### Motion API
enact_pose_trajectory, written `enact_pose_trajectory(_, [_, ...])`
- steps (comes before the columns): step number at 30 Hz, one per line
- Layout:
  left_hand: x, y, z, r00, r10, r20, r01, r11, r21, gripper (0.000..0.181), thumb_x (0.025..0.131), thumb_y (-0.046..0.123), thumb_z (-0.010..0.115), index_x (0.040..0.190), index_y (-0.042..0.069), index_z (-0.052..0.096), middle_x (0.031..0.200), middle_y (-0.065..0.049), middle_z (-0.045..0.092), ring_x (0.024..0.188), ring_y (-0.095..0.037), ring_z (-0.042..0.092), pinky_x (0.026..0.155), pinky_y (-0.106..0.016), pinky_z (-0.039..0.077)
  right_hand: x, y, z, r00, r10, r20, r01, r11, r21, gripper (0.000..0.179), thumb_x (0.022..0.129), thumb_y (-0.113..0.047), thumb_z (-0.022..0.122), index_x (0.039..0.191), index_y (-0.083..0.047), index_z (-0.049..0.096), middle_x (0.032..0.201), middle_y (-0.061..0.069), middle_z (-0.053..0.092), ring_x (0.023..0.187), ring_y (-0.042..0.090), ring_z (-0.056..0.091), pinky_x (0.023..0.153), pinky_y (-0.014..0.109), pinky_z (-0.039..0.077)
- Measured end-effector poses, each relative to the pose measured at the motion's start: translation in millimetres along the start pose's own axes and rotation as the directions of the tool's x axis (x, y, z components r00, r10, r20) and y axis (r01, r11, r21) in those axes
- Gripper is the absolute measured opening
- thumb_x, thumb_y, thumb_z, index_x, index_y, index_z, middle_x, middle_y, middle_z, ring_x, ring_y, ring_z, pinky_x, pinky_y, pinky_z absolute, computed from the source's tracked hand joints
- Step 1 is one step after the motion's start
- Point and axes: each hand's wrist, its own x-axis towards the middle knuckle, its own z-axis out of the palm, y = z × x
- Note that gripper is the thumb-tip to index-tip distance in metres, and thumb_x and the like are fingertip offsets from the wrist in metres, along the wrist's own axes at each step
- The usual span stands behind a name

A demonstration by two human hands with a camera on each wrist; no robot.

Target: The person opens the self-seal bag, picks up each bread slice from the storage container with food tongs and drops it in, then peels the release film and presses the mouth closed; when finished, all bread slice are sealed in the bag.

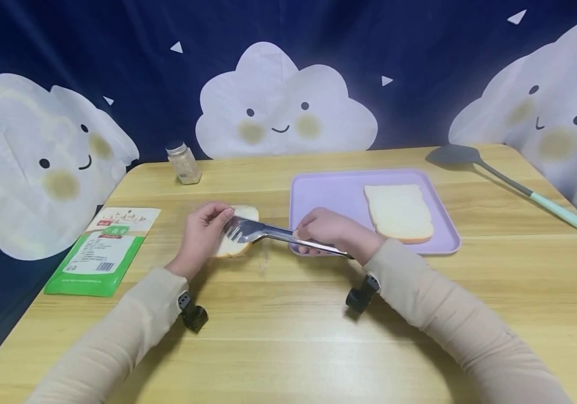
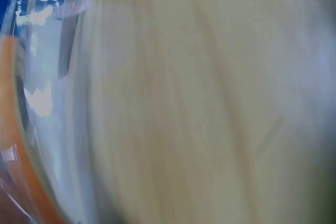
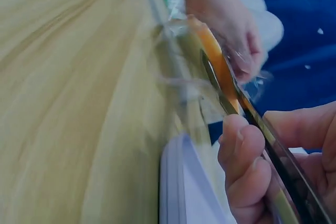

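Note:
On the left of the head view, my left hand (image 1: 202,233) pinches a clear plastic bag (image 2: 50,77) with a slice of bread (image 1: 229,247) in it. My right hand (image 1: 331,229) holds metal food tongs (image 1: 280,233) by their arms. The tongs' fork-like tip lies over the slice in the head view. In the right wrist view the tongs' two arms stand on either side of its orange crust (image 3: 215,51); whether they clamp it is hard to tell. Another slice of bread (image 1: 401,210) lies flat on a lilac tray (image 1: 324,196), just beyond my right hand.
To the left lies a green and white food packet (image 1: 101,252). A small capped jar (image 1: 184,164) stands at the back left. A grey spatula with a mint handle (image 1: 505,180) lies at the right. The wooden table (image 1: 278,348) ends at a cloud-patterned dark blue curtain (image 1: 288,22).

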Motion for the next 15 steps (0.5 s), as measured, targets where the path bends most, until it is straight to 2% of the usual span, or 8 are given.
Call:
enact_pose_trajectory(2, [0.1, -0.9, -1.0, 1.0, -0.002, 0.023, 0.002, 1.0, -0.002, 0.013, 0.088, 0.007, 0.062, 0.087, -0.006, 0.065, 0.089, -0.017, 0.065, 0.075, -0.002, 0.056, 0.068, -0.014, 0.047, -1.8, 1, -4, 1.0, 0.003, -0.012, -0.003, 1.0, 0.008, 0.027, 0.091, -0.006, 0.046, 0.108, 0.01, 0.059, 0.064, 0.004, 0.058, 0.049, 0.009, 0.049, 0.043, 0.019, 0.038])
enact_pose_trajectory(5, [0.5, -1.5, -1.5, 0.999, 0.011, 0.037, -0.011, 1.0, 0.024, 0.013, 0.087, 0.008, 0.063, 0.086, -0.005, 0.066, 0.088, -0.016, 0.066, 0.075, -0.002, 0.055, 0.068, -0.013, 0.046, -3.9, 1, -7, 0.999, 0.006, -0.047, -0.006, 1.0, -0.01, 0.028, 0.091, -0.007, 0.047, 0.11, 0.01, 0.058, 0.065, 0.004, 0.059, 0.05, 0.01, 0.05, 0.044, 0.02, 0.039])
enact_pose_trajectory(10, [0.7, 3.0, 3.2, 1.0, -0.002, 0.008, 0.002, 1.0, 0.015, 0.014, 0.087, 0.008, 0.063, 0.087, -0.006, 0.067, 0.088, -0.018, 0.065, 0.075, -0.001, 0.055, 0.07, -0.013, 0.046, -3.6, -2, -4, 0.998, -0.005, -0.068, 0.003, 0.999, -0.033, 0.025, 0.091, -0.007, 0.048, 0.105, 0.009, 0.06, 0.064, 0.004, 0.058, 0.049, 0.01, 0.049, 0.044, 0.02, 0.038])
enact_pose_trajectory(15, [0.3, 9.3, 3.7, 0.999, -0.048, -0.013, 0.048, 0.999, -0.004, 0.016, 0.089, 0.009, 0.061, 0.092, -0.005, 0.066, 0.092, -0.02, 0.064, 0.078, -0.003, 0.054, 0.072, -0.015, 0.044, 1.1, -4, 4, 0.995, 0.004, -0.099, -0.02, 0.988, -0.151, 0.02, 0.091, -0.009, 0.05, 0.096, 0.005, 0.064, 0.063, 0.003, 0.057, 0.046, 0.009, 0.046, 0.042, 0.02, 0.036])
